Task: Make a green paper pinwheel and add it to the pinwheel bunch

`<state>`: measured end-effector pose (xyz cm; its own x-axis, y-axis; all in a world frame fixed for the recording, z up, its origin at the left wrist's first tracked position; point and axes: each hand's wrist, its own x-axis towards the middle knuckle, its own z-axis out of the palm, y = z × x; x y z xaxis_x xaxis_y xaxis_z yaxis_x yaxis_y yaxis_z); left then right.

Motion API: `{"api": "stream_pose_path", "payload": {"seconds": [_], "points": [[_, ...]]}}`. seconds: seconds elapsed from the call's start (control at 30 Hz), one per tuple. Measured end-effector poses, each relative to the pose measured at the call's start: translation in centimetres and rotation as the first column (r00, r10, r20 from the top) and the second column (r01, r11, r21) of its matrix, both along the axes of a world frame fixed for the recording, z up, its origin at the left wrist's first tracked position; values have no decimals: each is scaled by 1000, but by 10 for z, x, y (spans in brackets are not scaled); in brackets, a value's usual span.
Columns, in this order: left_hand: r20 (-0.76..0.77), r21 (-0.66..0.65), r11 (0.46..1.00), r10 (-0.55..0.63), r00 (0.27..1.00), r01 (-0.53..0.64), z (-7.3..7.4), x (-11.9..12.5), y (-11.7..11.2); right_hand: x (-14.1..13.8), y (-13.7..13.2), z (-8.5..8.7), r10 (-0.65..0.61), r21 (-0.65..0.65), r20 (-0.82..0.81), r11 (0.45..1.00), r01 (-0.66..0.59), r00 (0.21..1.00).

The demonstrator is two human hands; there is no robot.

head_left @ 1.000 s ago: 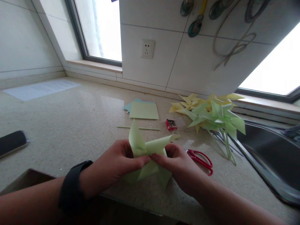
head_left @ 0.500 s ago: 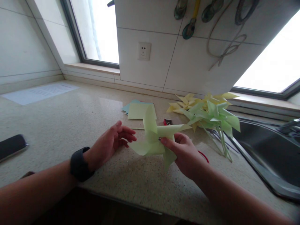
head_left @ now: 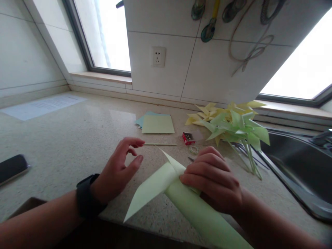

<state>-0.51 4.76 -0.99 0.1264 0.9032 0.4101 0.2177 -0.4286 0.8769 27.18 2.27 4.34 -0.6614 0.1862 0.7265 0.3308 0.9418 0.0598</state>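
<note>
A pale green paper pinwheel [head_left: 166, 176] is pinched near its centre by my right hand [head_left: 215, 176]. It is tilted, with one blade pointing down to the left and another running toward the bottom edge; my fingers hide its middle. My left hand [head_left: 119, 169], with a dark watch on the wrist, has its thumb and index finger apart and holds nothing. Its index fingertip is at the left end of a thin pale stick [head_left: 162, 144] lying on the counter; whether they touch I cannot tell. Behind the pinwheel sit a small red box of pins [head_left: 188, 138] and a roll of clear tape [head_left: 193, 149].
Light green and blue paper squares [head_left: 158, 123] lie stacked near the wall. Finished yellow and green pinwheels [head_left: 233, 124] on sticks are heaped beside the metal sink [head_left: 293, 162]. A dark phone [head_left: 14, 167] and a printed sheet [head_left: 44, 105] lie on the left.
My right hand has turned the pinwheel over and brought it lower and closer. My left hand has moved its index finger to the stick's end, and the red box and tape are uncovered.
</note>
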Motion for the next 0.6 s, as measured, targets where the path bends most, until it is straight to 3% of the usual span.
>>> {"api": "stream_pose_path", "payload": {"seconds": [0.1, 0.17, 0.23, 0.27, 0.37, 0.6], "points": [[-162, 280, 958, -23, 987, 68, 4, -2, -12, -5, -4, 0, 19, -11, 24, 1000, -19, 1000], [-375, 504, 832, -32, 926, 233, 10, -2, -20, -8, -6, 0, 36, -39, 31, 999, -35, 999], [-495, 581, 733, -27, 868, 354, 16, -1, -27, -11, -8, 0, 60, -70, 27, 996, -58, 998], [-505, 595, 716, -21, 863, 366, 19, 0, -29, -13, -9, 0, 71, -86, 22, 994, -69, 997], [-494, 613, 702, -17, 869, 362, 24, 1, -34, -18, -12, -1, 85, -120, 19, 989, -82, 996], [-466, 553, 764, -48, 884, 333, 21, 2, -43, -24, -17, -4, 83, -157, -5, 984, -82, 997]]}}
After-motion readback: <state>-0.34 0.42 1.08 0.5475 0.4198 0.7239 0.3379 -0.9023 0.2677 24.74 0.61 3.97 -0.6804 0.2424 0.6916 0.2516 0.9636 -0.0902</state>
